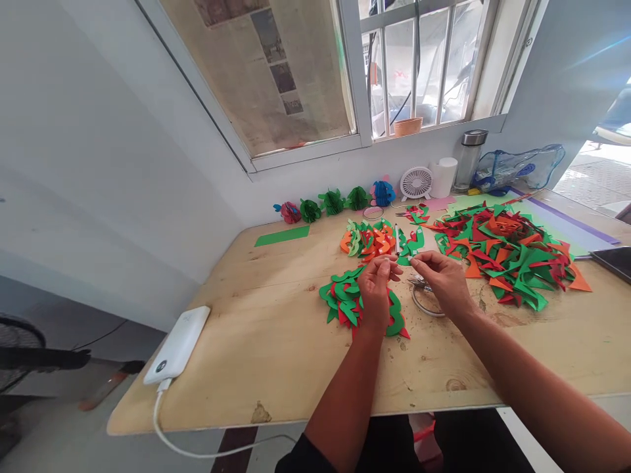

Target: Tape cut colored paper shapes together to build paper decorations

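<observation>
My left hand (377, 289) is closed in a pinch above a pile of green and red cut paper shapes (345, 295). Something tiny and whitish shows at its fingertips, too small to name. Facing it, my right hand (444, 281) also pinches, with a small pale bit at thumb and finger. A narrow gap separates the two hands. Under the right hand lie metal scissors (419, 282), partly hidden, and a white ring (424, 307). Just beyond the fingers are green paper pieces with white patches (414, 243), a white pen (397, 240) and orange, red and green cut shapes (377, 240).
A large heap of paper scraps (513, 249) covers the table's right side. Paper honeycomb figures (333, 202), a small fan (417, 182) and a glass bottle (467, 164) line the wall. A white power bank (178, 345) with a cable lies at the left edge.
</observation>
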Demonstrator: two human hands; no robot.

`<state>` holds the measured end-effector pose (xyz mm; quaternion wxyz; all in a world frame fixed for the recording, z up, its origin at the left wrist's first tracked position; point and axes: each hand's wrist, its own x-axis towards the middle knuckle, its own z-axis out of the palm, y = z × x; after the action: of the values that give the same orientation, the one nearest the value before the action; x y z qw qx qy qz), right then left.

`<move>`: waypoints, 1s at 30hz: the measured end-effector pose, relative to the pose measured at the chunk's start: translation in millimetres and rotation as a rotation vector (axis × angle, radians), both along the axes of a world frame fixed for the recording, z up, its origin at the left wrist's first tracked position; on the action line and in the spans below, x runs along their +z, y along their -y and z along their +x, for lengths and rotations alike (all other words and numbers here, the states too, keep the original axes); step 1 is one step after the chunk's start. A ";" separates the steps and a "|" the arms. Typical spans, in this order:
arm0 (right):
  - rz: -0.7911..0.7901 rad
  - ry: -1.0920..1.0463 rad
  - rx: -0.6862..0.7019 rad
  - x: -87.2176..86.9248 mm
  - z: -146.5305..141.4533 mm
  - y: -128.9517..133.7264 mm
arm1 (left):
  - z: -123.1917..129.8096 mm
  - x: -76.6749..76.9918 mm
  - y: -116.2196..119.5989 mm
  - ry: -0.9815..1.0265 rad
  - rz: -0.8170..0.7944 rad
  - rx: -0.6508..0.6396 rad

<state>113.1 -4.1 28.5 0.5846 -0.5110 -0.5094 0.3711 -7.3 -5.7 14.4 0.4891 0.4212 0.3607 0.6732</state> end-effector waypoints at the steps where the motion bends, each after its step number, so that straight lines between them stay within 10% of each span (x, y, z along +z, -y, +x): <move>1: 0.000 -0.006 -0.003 0.1 -0.1 -0.1 | 0.2 0.4 0.5 -0.004 -0.005 -0.010; 30: -0.035 -0.093 -0.019 -5.7 4.4 -3.7 | 1.8 8.8 10.4 0.002 -0.042 -0.371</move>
<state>117.5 -0.4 22.9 0.6022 -0.5082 -0.4702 0.3975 -5.5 -16.1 23.3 0.6138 0.4697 0.2903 0.5642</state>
